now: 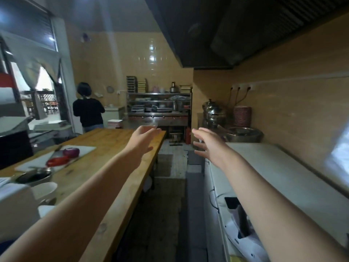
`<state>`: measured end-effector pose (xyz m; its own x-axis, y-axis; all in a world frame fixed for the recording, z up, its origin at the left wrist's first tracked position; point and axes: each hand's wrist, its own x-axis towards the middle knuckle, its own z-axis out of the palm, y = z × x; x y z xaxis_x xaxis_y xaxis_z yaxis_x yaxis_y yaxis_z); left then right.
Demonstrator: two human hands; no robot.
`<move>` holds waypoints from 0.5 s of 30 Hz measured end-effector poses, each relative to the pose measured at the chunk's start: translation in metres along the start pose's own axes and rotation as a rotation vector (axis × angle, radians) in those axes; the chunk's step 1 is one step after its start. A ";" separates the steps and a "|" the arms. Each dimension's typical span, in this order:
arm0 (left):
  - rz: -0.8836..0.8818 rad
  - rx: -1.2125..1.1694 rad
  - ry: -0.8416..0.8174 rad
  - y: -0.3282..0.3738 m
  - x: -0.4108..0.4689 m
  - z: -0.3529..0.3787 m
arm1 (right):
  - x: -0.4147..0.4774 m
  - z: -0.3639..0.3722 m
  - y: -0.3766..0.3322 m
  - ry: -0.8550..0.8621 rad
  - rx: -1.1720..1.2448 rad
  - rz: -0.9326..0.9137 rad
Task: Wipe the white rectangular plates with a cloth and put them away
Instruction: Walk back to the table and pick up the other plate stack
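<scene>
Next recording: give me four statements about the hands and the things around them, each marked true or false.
1. The left hand holds a cloth. False: it is empty, with its fingers relaxed.
2. The right hand is open and holds nothing. True.
3. A stack of white rectangular plates sits near the far end of the long wooden table. True.
4. The white cutting board lies on the floor. False: it lies on the wooden table.
</scene>
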<state>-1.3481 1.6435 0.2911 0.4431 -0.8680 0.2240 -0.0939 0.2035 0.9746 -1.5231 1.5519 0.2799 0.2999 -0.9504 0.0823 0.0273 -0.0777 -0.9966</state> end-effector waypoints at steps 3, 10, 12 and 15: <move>-0.012 0.023 -0.013 -0.010 0.038 -0.001 | 0.039 0.010 0.004 -0.018 0.033 -0.012; 0.019 0.063 -0.063 -0.041 0.154 0.026 | 0.160 0.007 0.023 0.008 0.011 -0.045; 0.024 0.063 -0.096 -0.046 0.197 0.038 | 0.200 0.002 0.024 0.038 -0.019 -0.046; 0.018 0.055 -0.117 -0.059 0.252 0.057 | 0.257 -0.009 0.030 0.084 -0.032 -0.039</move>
<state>-1.2813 1.3869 0.2902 0.3338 -0.9121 0.2380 -0.1508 0.1975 0.9686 -1.4538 1.3026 0.2708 0.2176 -0.9684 0.1215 0.0061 -0.1231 -0.9924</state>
